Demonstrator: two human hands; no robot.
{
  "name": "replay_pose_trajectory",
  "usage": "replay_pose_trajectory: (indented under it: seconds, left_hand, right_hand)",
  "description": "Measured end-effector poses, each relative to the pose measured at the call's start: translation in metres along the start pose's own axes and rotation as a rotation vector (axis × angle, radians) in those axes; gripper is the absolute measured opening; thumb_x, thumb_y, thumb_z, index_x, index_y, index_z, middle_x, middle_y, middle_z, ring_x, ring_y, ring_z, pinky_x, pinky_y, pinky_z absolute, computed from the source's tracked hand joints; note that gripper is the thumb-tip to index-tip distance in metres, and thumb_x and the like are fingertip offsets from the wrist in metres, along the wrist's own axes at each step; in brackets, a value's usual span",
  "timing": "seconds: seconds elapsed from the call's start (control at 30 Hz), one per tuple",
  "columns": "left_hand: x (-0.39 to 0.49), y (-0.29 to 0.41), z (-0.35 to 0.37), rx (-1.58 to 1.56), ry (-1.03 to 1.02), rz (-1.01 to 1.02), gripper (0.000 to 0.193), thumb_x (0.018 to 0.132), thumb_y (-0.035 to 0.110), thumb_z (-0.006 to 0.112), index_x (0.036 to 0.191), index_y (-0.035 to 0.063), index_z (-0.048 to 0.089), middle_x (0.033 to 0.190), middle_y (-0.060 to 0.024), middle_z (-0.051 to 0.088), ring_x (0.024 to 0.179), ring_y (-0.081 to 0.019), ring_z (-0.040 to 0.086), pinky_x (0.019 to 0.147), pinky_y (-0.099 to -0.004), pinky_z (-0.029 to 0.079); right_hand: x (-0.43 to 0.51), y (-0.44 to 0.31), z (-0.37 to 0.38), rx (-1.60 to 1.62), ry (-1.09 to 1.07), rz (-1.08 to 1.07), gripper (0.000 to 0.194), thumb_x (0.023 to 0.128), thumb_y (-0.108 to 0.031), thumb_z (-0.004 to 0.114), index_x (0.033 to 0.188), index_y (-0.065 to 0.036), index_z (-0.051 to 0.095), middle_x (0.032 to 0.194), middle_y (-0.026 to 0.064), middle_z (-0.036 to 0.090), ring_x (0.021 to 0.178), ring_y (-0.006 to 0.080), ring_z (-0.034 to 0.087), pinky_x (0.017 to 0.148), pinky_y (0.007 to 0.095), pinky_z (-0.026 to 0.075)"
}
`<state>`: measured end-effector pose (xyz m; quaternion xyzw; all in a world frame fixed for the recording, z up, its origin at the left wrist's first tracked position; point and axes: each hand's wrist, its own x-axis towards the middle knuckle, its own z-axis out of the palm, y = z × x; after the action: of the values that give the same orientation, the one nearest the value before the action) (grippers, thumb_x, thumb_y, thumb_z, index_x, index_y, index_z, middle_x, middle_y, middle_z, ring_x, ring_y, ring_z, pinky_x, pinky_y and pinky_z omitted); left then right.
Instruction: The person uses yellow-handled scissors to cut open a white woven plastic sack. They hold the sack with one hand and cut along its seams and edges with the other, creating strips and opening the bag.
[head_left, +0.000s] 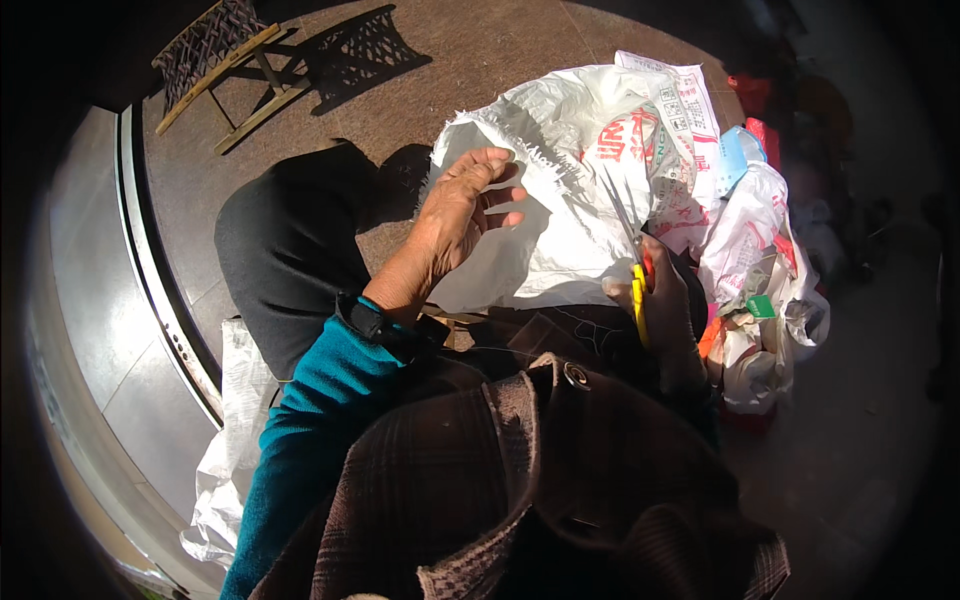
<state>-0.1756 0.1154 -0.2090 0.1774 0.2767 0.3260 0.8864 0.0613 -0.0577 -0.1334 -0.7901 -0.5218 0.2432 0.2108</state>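
Note:
A white woven plastic sack (555, 247) with a frayed cut edge and red printing lies over my lap and the ground before me. My left hand (472, 202) is raised over the sack's frayed edge, fingers curled and slightly apart; a loose thread or scrap between them cannot be made out. In my right hand (660, 300), partly in shadow, is a pair of scissors (639, 289) with yellow and red handles. Their blades point up and away over the sack, slightly parted.
A folding stool (217, 75) with a woven seat stands at the upper left. On the right are crumpled printed plastic bags (750, 217), a blue face mask (733, 159) and red items. Another white sack (244, 390) lies at my left, beside a metal door track (150, 277).

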Motion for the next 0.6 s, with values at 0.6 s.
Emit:
replay_pose_trajectory:
  seconds: [0.6]
  left_hand:
    - [0.095, -0.025, -0.154, 0.738, 1.454, 0.097, 0.034, 0.089, 0.019, 0.064, 0.116, 0.0026, 0.050, 0.113, -0.0159, 0.054, 0.103, -0.0297, 0.055, 0.088, -0.0377, 0.044]
  right_hand:
    - [0.037, 0.056, 0.069, 0.526, -0.037, 0.367, 0.060, 0.078, -0.016, 0.083, 0.127, -0.003, 0.052, 0.089, 0.0012, 0.056, 0.078, 0.0100, 0.049, 0.076, 0.0247, 0.047]
